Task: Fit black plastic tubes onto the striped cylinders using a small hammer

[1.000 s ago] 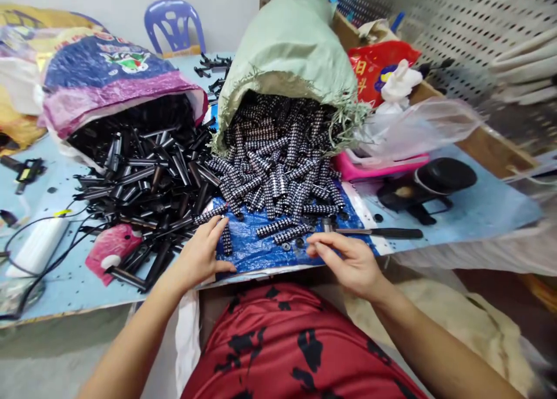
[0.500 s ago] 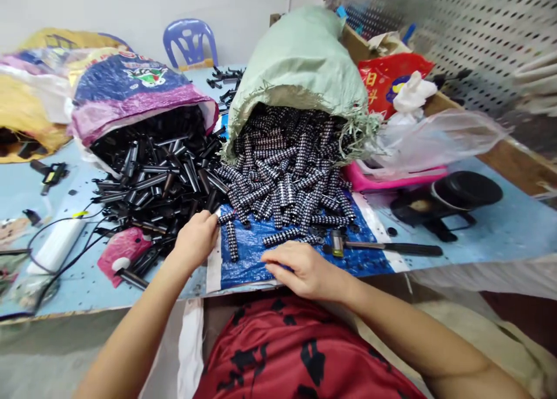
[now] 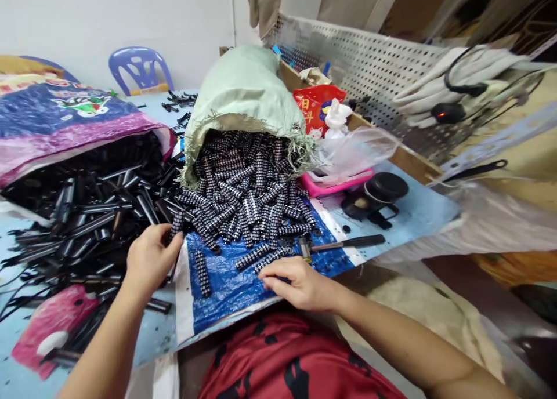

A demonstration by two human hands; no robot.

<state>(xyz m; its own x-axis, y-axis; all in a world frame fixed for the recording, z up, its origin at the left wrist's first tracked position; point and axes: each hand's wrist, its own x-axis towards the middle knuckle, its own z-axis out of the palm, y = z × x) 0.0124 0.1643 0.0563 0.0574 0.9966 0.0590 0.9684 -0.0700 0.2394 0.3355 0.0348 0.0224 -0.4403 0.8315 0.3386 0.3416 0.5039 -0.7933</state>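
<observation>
My left hand point(image 3: 150, 263) is closed, its thumb and fingers pinching a short black-and-white dotted rod point(image 3: 176, 224) that stands nearly upright. It is at the right edge of a heap of glossy black tube-like parts point(image 3: 93, 216). My right hand point(image 3: 300, 283) rests at the front of the blue sheet point(image 3: 235, 294), its fingers curled together. Whatever it holds, if anything, is hidden. Two loose dotted rods lie just behind its fingertips, and one more loose dotted rod point(image 3: 202, 273) lies at the sheet's left. Behind them is a pile of the same dotted rods point(image 3: 248, 199).
The pile spills from a pale green woven sack point(image 3: 248, 91). A blue-and-purple sack point(image 3: 82, 120) holds the black parts. To the right are a small hammer point(image 3: 348, 242), a black lidded cup point(image 3: 383, 193) and a pink tray point(image 3: 335, 185). A pink pouch point(image 3: 54, 329) lies front left.
The view has swung to the right. My left hand has drawn the dotted rod from the pile's edge and tipped it upright. My right hand stays nearly in place, still curled.
</observation>
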